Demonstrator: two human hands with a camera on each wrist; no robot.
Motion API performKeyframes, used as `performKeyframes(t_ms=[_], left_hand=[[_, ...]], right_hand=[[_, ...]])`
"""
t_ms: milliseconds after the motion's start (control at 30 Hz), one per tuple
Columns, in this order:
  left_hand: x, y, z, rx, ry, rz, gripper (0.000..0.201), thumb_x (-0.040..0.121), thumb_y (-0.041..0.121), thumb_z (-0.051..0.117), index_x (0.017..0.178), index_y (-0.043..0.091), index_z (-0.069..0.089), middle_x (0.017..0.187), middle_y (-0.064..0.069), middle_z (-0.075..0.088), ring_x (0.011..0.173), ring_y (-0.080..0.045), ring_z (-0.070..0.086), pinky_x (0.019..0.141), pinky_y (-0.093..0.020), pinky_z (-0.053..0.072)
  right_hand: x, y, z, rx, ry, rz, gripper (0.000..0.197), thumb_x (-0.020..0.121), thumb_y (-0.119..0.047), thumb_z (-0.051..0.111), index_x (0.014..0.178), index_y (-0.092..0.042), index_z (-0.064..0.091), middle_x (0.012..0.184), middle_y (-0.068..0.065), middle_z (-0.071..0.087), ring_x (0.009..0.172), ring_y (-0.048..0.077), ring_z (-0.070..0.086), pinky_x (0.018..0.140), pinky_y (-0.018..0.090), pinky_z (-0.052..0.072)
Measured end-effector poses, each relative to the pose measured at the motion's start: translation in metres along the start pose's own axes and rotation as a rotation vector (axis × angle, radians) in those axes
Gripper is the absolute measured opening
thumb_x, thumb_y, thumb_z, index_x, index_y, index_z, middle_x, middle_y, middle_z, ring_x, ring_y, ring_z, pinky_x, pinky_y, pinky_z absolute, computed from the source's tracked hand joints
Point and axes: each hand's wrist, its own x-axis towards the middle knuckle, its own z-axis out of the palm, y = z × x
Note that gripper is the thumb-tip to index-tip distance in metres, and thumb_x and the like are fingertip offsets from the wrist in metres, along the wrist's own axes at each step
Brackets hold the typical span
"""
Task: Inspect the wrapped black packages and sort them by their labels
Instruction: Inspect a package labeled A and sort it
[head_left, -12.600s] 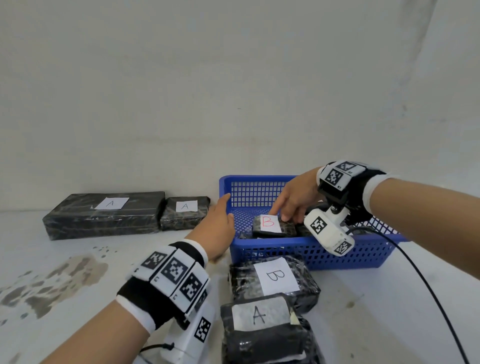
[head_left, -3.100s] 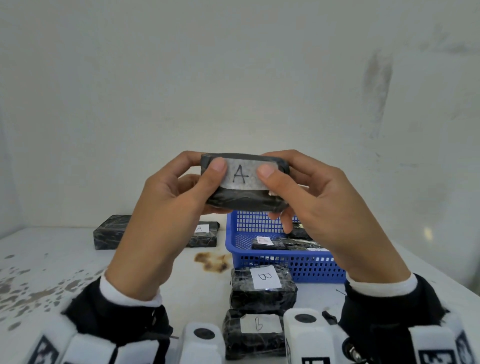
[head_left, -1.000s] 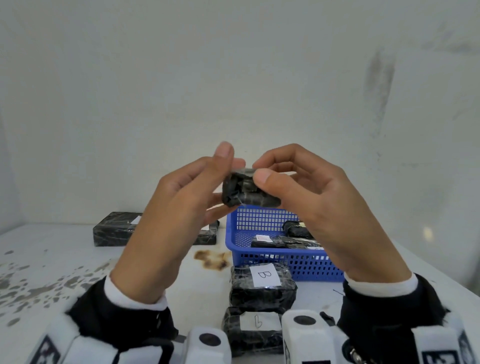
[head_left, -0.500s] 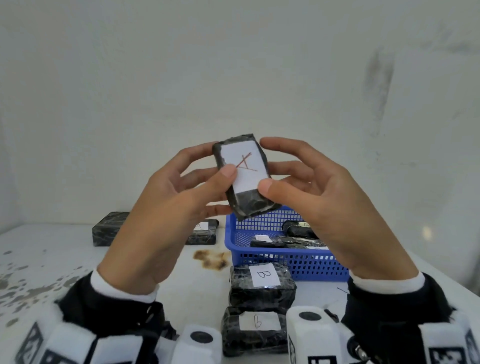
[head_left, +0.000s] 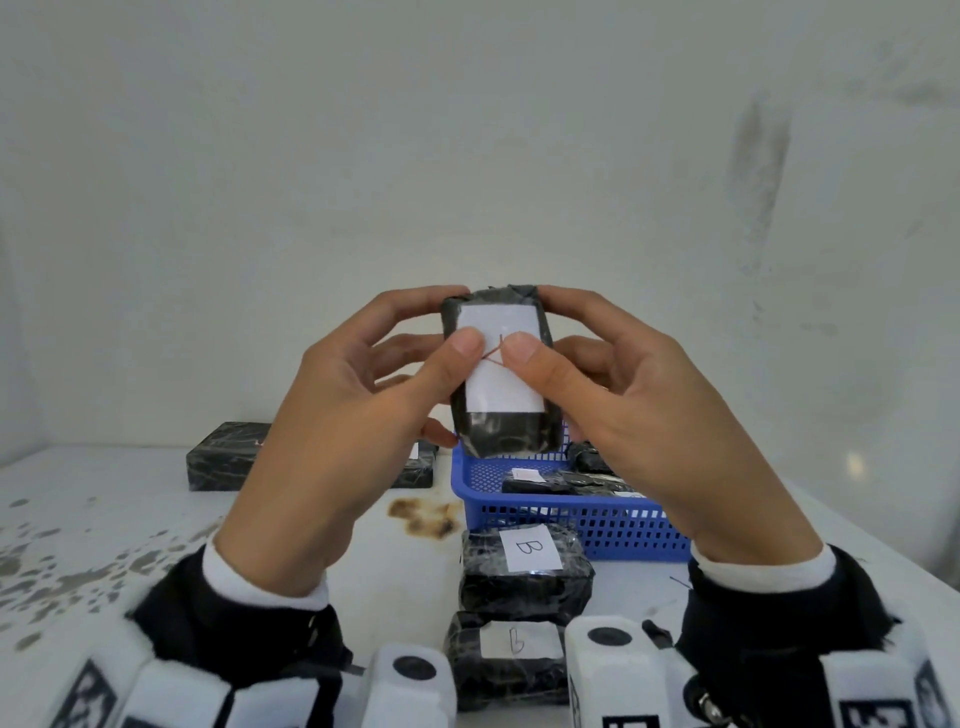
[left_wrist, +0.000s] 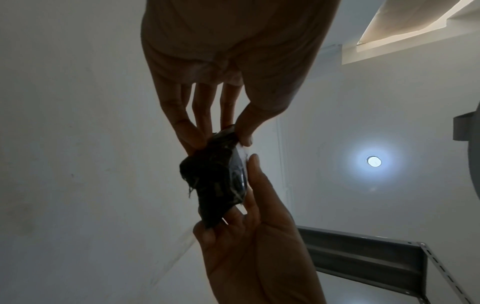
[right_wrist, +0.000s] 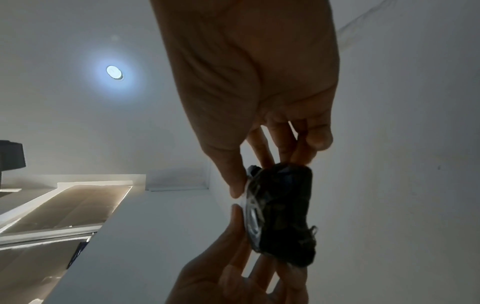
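Note:
I hold a small black wrapped package (head_left: 501, 431) upright in front of me, above the table. Its white label (head_left: 498, 322) faces me and bears a reddish mark that both thumbs partly cover. My left hand (head_left: 457, 322) pinches the package's left side, thumb on the label and fingers behind. My right hand (head_left: 535, 323) pinches the right side the same way. In the left wrist view the package (left_wrist: 213, 181) sits between my left hand (left_wrist: 218, 142) above and my right hand (left_wrist: 254, 236) below. The right wrist view shows the package (right_wrist: 283, 216) under my right hand (right_wrist: 259, 176).
On the white table stands a blue basket (head_left: 597, 525) holding several small black packages (head_left: 550, 483). In front of it lie a package labelled B (head_left: 524, 577) and a second labelled package (head_left: 509, 660). Two black packages (head_left: 223, 462) lie at the back left. A brown stain (head_left: 421, 517) marks the table.
Both hands have turned the package from end-on, through a tilt, to upright with its label facing me. Both thumbs now lie across the label's mark.

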Motion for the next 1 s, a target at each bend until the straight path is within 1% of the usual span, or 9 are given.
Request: performKeyframes(t_ms=[100,167,233,300,333,433,533,767,1000], left_hand=[[0.0006,-0.0006,0.0002,0.006,0.007,-0.006,0.038,0.071,0.038,0.065,0.107,0.027,0.069,0.089,-0.003,0.076,0.075,-0.021,0.070,0.060,-0.028,0.057],[0.0007,-0.0016,0.0005,0.015,0.010,0.005,0.039,0.072,0.037,0.064,0.109,0.027,0.068,0.091,-0.002,0.076,0.079,-0.024,0.071,0.065,-0.033,0.060],[0.0011,-0.0030,0.0010,0.014,0.013,0.005,0.041,0.072,0.037,0.063,0.112,0.025,0.068,0.094,0.000,0.076,0.083,-0.023,0.072,0.070,-0.036,0.061],[0.0016,-0.0040,0.0013,-0.007,0.014,-0.005,0.043,0.072,0.036,0.063,0.112,0.022,0.069,0.099,0.000,0.076,0.084,-0.021,0.073,0.071,-0.031,0.061],[0.0016,-0.0041,0.0015,-0.011,0.013,-0.007,0.042,0.072,0.036,0.063,0.111,0.022,0.070,0.102,0.000,0.075,0.085,-0.021,0.074,0.072,-0.029,0.061],[0.0007,-0.0039,0.0024,-0.004,0.023,0.010,0.039,0.073,0.034,0.063,0.110,0.025,0.070,0.106,0.006,0.074,0.088,-0.015,0.073,0.077,-0.030,0.060],[0.0001,-0.0033,0.0034,-0.016,0.018,0.017,0.038,0.072,0.034,0.064,0.109,0.026,0.070,0.105,0.009,0.074,0.090,-0.013,0.072,0.078,-0.028,0.060],[0.0002,-0.0024,0.0045,-0.052,0.032,0.021,0.033,0.074,0.029,0.063,0.104,0.018,0.072,0.099,0.002,0.075,0.088,-0.013,0.072,0.079,-0.027,0.059],[0.0001,-0.0040,0.0051,-0.053,0.049,0.037,0.032,0.070,0.029,0.065,0.098,0.015,0.073,0.094,0.000,0.076,0.083,-0.012,0.072,0.078,-0.027,0.060]], right_hand=[[-0.0007,-0.0002,-0.0009,-0.005,-0.016,-0.017,0.058,0.072,-0.056,0.065,0.126,-0.035,0.060,0.095,0.004,0.078,0.094,0.043,0.068,0.088,0.057,0.055],[-0.0011,0.0001,-0.0022,-0.002,-0.012,-0.013,0.054,0.073,-0.055,0.064,0.123,-0.037,0.061,0.095,0.002,0.078,0.092,0.043,0.069,0.086,0.055,0.057],[-0.0020,-0.0004,-0.0055,-0.001,-0.009,-0.007,0.047,0.077,-0.050,0.065,0.122,-0.039,0.062,0.095,-0.001,0.078,0.074,0.028,0.072,0.067,0.036,0.060],[-0.0039,-0.0023,-0.0078,0.014,-0.019,-0.002,0.040,0.083,-0.040,0.068,0.122,-0.041,0.063,0.098,-0.005,0.076,0.052,0.009,0.063,0.049,0.015,0.046],[-0.0044,-0.0025,-0.0079,0.023,-0.021,0.005,0.039,0.084,-0.037,0.069,0.123,-0.042,0.063,0.100,-0.007,0.075,0.048,0.008,0.061,0.046,0.013,0.043],[-0.0042,-0.0017,-0.0055,0.055,-0.016,0.017,0.044,0.080,-0.042,0.068,0.124,-0.043,0.062,0.105,-0.009,0.073,0.053,0.019,0.068,0.046,0.023,0.048],[-0.0029,0.0007,-0.0055,0.074,-0.017,0.012,0.050,0.075,-0.045,0.067,0.124,-0.035,0.063,0.108,-0.005,0.072,0.060,0.024,0.071,0.055,0.029,0.054],[-0.0014,0.0022,-0.0055,0.058,-0.003,0.001,0.049,0.071,-0.052,0.067,0.115,-0.031,0.069,0.105,-0.003,0.073,0.066,0.023,0.073,0.070,0.035,0.060],[-0.0020,0.0004,-0.0037,0.049,-0.010,-0.019,0.042,0.072,-0.048,0.068,0.109,-0.028,0.071,0.102,-0.002,0.072,0.068,0.023,0.072,0.072,0.036,0.062]])
